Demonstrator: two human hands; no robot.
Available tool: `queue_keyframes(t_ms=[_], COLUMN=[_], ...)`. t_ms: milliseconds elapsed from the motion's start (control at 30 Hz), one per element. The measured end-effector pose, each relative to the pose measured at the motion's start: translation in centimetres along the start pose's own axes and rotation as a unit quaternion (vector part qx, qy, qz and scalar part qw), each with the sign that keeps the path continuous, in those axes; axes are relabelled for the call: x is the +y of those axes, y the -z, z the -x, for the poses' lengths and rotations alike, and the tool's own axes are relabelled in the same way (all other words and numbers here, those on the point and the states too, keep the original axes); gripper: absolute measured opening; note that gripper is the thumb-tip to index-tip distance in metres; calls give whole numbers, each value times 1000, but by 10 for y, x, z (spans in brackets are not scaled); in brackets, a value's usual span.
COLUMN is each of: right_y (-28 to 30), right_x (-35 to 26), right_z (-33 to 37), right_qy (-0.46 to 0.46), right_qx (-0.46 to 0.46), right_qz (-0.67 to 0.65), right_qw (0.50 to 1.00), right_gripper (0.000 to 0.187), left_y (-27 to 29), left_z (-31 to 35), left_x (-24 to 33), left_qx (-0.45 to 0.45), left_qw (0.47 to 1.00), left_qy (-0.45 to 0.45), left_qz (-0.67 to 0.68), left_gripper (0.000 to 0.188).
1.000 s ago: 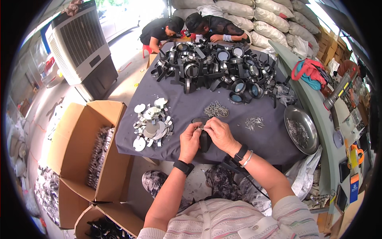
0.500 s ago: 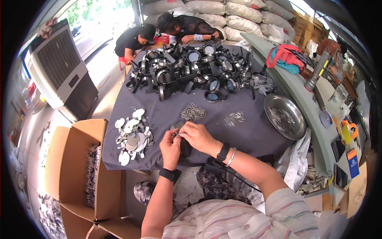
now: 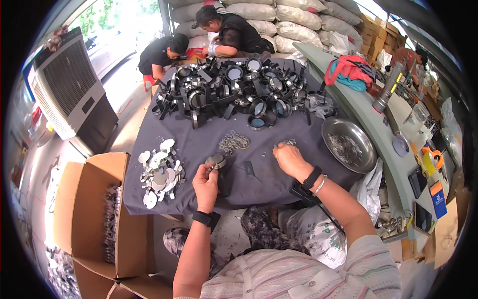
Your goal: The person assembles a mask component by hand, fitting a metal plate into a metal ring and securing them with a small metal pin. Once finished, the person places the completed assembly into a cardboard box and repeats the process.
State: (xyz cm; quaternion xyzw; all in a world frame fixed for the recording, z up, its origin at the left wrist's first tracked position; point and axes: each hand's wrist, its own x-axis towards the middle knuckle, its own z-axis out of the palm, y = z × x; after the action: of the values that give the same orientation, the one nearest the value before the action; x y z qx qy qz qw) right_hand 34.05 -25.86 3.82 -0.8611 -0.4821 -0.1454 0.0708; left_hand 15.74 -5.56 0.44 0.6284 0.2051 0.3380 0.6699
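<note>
L hand (image 3: pixel 205 183) grips round dark metal-rimmed part (image 3: pixel 217 159); R hand (image 3: pixel 291 162) at thin silver metal pins (image 3: pixel 289 142), can't tell grip; hasty pinch cd scatter 'em.

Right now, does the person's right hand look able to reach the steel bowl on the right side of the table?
Probably yes: the right hand is at the small metal pins, and only dark cloth shows between it and the steel bowl.

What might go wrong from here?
Right fingers at the pins might scatter them or lift several.
The round part, held only by the left fingers, might tilt or slip.
The metal loops lie close to it; a bump might spread them.
</note>
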Motion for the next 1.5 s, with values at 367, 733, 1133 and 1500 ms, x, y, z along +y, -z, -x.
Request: queue_keyframes(t_ms=[367,733,1133,1500], right_y=[9,2,-35,-20], right_x=[-4,-86,-122,-125], right_z=[-10,-34,-40,-43], right_qy=[145,-118,-156,-151], right_qx=[-29,-53,-25,-48], right_qz=[142,-688,-739,-628], right_qw=[979,714,655,762], right_gripper=[11,3,6,6], left_y=[-1,-6,-3,0], left_z=[1,-2,-2,-2], left_x=[5,-1,-2,-7], left_qx=[-2,38,15,14], left_qw=[1000,999,1000,999], left_qy=[10,-7,-26,-30], left_qz=[-8,-16,-8,1], left_gripper=[15,15,14,15])
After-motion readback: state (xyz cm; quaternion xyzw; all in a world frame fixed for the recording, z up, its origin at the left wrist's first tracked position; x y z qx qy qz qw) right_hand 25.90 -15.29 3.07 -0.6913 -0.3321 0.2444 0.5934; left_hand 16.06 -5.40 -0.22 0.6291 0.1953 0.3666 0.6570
